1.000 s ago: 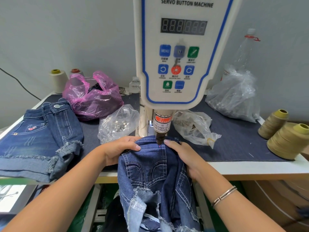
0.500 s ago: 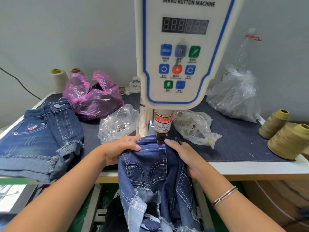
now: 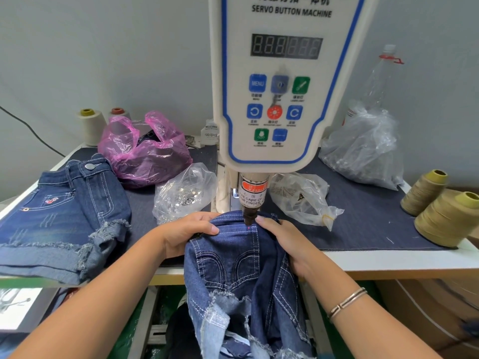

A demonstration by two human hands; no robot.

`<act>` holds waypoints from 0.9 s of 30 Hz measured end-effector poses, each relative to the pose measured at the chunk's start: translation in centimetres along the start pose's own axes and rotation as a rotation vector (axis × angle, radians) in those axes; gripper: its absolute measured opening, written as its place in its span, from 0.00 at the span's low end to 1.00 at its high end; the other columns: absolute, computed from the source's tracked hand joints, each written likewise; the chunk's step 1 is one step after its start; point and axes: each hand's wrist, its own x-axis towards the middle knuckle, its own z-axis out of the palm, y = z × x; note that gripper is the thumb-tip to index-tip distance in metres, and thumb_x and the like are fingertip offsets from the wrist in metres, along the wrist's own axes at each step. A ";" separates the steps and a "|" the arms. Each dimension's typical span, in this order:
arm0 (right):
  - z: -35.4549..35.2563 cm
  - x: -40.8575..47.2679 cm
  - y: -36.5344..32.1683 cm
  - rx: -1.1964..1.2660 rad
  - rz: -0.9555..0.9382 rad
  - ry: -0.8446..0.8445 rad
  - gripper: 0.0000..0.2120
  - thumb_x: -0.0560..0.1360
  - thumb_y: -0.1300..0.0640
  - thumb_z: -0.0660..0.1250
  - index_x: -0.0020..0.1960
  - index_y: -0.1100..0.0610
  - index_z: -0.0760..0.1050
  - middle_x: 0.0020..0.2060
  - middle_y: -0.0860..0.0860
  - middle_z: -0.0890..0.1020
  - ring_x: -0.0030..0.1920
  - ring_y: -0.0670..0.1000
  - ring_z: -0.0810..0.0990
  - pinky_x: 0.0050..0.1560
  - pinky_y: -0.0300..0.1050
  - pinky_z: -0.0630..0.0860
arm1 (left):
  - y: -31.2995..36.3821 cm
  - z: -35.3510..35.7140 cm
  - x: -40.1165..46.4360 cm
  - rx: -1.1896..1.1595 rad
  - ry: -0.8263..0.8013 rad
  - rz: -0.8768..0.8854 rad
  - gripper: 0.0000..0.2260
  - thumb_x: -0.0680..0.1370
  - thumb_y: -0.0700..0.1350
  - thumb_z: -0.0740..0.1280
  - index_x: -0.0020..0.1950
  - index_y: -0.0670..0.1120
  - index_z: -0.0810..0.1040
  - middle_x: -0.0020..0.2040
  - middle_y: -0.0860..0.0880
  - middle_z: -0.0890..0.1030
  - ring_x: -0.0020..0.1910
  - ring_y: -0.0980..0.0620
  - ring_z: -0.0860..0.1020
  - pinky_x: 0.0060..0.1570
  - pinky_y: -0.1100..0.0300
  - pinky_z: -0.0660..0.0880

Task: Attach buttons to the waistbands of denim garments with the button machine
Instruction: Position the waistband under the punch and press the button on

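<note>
Nothing shifting since before: both hands staying put, left hand point(image 3: 186, 233) and right hand point(image 3: 282, 238) gripping denim shorts point(image 3: 241, 268), keeping waistband point(image 3: 234, 218) under button machine point(image 3: 282, 81) punch point(image 3: 250, 216).

Garment workshop: servo button machine point(image 3: 282, 81), thread cones point(image 3: 449, 218), denim shorts point(image 3: 64, 216).

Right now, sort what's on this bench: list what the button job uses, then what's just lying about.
In use: button machine, denim shorts under its punch, left hand, right hand, bag of buttons.

Lying about: pink bag, thread cones, plastic bottle, finished shorts.
</note>
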 end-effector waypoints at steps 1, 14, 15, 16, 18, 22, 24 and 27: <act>0.0 0.0 0.0 0.000 0.000 0.000 0.11 0.75 0.50 0.70 0.51 0.57 0.82 0.46 0.55 0.86 0.47 0.54 0.85 0.46 0.44 0.78 | 0.0 0.0 0.0 0.005 0.001 0.001 0.33 0.65 0.45 0.73 0.68 0.37 0.71 0.65 0.33 0.75 0.61 0.35 0.75 0.66 0.42 0.69; 0.0 -0.1 -0.1 -0.008 -0.003 0.008 0.12 0.75 0.51 0.69 0.53 0.58 0.81 0.46 0.55 0.86 0.47 0.53 0.85 0.46 0.44 0.78 | -0.1 0.1 0.0 0.011 -0.007 0.009 0.33 0.65 0.45 0.73 0.69 0.38 0.71 0.66 0.32 0.74 0.62 0.35 0.74 0.68 0.40 0.67; 0.0 -0.1 -0.1 -0.010 -0.001 0.004 0.12 0.75 0.51 0.69 0.53 0.58 0.81 0.46 0.55 0.86 0.47 0.53 0.85 0.46 0.44 0.78 | -0.1 0.1 0.0 0.007 -0.008 0.010 0.33 0.65 0.44 0.73 0.69 0.38 0.71 0.66 0.32 0.74 0.62 0.35 0.74 0.68 0.40 0.67; 0.1 -0.1 -0.1 -0.010 0.000 0.002 0.12 0.75 0.51 0.69 0.53 0.58 0.81 0.46 0.55 0.86 0.47 0.53 0.85 0.47 0.44 0.78 | -0.1 0.0 0.0 0.005 -0.008 0.011 0.33 0.65 0.44 0.73 0.69 0.38 0.71 0.66 0.32 0.74 0.62 0.35 0.74 0.68 0.39 0.66; 0.0 -0.1 -0.1 -0.010 -0.004 0.000 0.12 0.75 0.51 0.69 0.53 0.58 0.81 0.46 0.55 0.86 0.47 0.53 0.85 0.47 0.45 0.78 | 0.0 0.1 0.0 0.010 -0.008 0.014 0.33 0.65 0.44 0.73 0.69 0.38 0.71 0.66 0.32 0.74 0.62 0.35 0.74 0.67 0.40 0.67; 0.0 0.0 0.0 -0.010 -0.010 -0.002 0.12 0.76 0.51 0.69 0.53 0.58 0.81 0.46 0.56 0.86 0.47 0.54 0.85 0.48 0.45 0.78 | 0.0 0.2 -0.1 0.005 0.004 0.013 0.33 0.65 0.45 0.73 0.68 0.38 0.71 0.66 0.32 0.74 0.61 0.36 0.75 0.65 0.43 0.69; 0.0 0.0 0.0 -0.007 -0.008 -0.002 0.12 0.75 0.51 0.69 0.53 0.58 0.81 0.46 0.56 0.86 0.47 0.54 0.85 0.49 0.46 0.78 | -0.1 0.2 -0.1 0.004 0.002 0.017 0.33 0.65 0.45 0.73 0.69 0.38 0.71 0.66 0.32 0.74 0.61 0.35 0.75 0.66 0.41 0.68; 0.1 -0.1 -0.1 0.003 -0.011 -0.002 0.12 0.75 0.51 0.69 0.54 0.58 0.81 0.46 0.56 0.86 0.46 0.54 0.85 0.47 0.45 0.78 | -0.1 0.3 -0.1 0.004 0.001 0.022 0.33 0.65 0.44 0.73 0.68 0.38 0.72 0.66 0.32 0.74 0.62 0.35 0.74 0.67 0.40 0.67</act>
